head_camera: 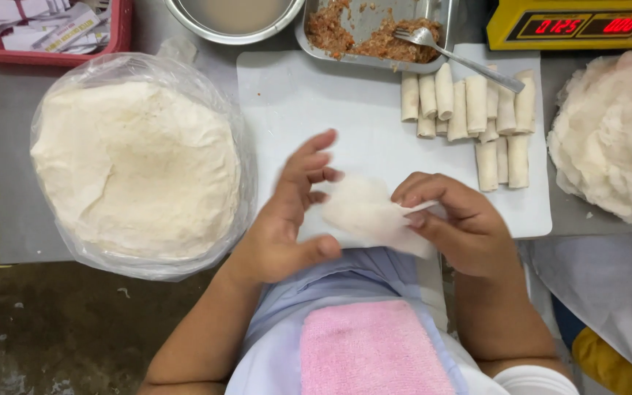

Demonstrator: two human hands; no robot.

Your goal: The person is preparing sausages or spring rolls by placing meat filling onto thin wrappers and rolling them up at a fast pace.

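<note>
Bright, even light falls from overhead, leaving only soft shadows under the hands on the white cutting board [316, 102]. Left of the board, plastic wrapping glints faintly. The fingers above the board's near edge are motion-blurred; elsewhere the focus is sharp.

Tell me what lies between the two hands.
In the head view, a thin white wrapper spans the gap: the right hand pinches its edge, and the left hand touches its other side, over the white board.

Grey table [16, 219], white cutting board [345, 110], bagged wrapper stack [137, 164], metal tray [374, 29], scale [576, 22]
</note>
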